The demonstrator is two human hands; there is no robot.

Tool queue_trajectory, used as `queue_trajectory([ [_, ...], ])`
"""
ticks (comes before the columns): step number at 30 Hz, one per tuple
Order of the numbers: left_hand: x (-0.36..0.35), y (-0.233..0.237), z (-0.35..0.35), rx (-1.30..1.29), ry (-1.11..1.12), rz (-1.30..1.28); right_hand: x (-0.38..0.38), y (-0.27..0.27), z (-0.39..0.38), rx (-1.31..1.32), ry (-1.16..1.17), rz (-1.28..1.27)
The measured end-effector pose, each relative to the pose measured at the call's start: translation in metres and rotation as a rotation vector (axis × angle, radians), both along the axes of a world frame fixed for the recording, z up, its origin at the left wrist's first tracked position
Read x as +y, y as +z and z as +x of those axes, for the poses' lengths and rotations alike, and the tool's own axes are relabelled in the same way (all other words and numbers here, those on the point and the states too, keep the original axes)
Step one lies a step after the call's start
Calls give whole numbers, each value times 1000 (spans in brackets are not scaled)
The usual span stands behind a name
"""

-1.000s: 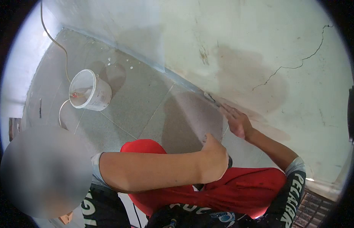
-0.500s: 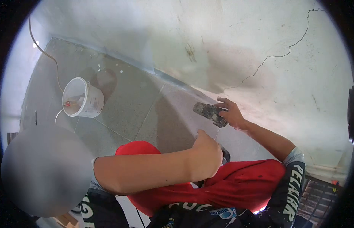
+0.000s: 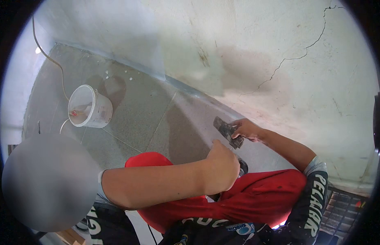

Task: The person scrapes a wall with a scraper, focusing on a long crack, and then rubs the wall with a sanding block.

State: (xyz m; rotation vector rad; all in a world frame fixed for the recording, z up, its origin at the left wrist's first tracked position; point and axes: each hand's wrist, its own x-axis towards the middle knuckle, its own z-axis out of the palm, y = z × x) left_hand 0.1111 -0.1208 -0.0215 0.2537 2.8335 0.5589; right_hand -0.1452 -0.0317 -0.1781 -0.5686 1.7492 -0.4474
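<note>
In my right hand (image 3: 247, 130) is a flat, dark tool caked with dried material (image 3: 228, 132), shaped like a broad scraper. My thumb lies across its face, and its far end points up and left over the floor tiles. Close below and to the left, my left hand (image 3: 223, 165) is closed, thumb up, with its back towards me and its fingers hidden. A dark rounded object (image 3: 242, 166) shows just past the left hand's edge; I cannot tell whether the hand grips it. Both hands are above my red shorts (image 3: 263, 190).
A white bucket (image 3: 101, 110) stands on the grey tiled floor (image 3: 133, 114) at the left, with a pale cable (image 3: 55, 61) beside it. Ahead rises a pale wall (image 3: 247, 32) with a long crack (image 3: 305, 54). A dark crate-like grid (image 3: 341, 216) is at lower right.
My right hand has come down closer to my left hand, its fingers curling further around the tool. The tool has turned to a steeper slant. My left hand is almost unmoved.
</note>
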Motion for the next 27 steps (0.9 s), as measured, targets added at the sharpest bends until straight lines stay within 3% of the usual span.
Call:
queue_trajectory([
  [5, -2, 8, -4, -102, -34, 15, -2, 11, 5, -61, 55, 146],
  [7, -1, 7, -4, -131, -34, 8, -14, 58, 27, -28, 14, 199],
  [11, 2, 9, -9, -126, -74, -13, -10, 22, 6, 78, 253, 1],
  [13, 4, 15, -16, -175, -101, -46, -25, 59, 12, 490, 601, -372],
  [15, 4, 21, -22, -335, -175, -44, -52, 114, 28, 626, 574, -384],
  [17, 4, 23, -21, -327, -148, -40, -64, 144, 36, 851, 553, -660],
  [18, 4, 24, -22, -328, -137, -48, -67, 154, 38, 850, 561, -659],
  [19, 3, 25, -21, -324, -136, -44, -70, 163, 41, 1133, 671, -729],
  [20, 2, 26, -21, -333, -142, -33, -71, 167, 42, 1418, 774, -793],
  [21, 1, 27, -21, -343, -149, -23, -69, 162, 41, 1418, 775, -791],
  [23, 2, 23, -18, -325, -152, -25, -62, 138, 36, 1690, 1047, -855],
  [27, -2, 26, -10, -271, -172, -16, -50, 91, 11, 1873, 1104, -707],
])
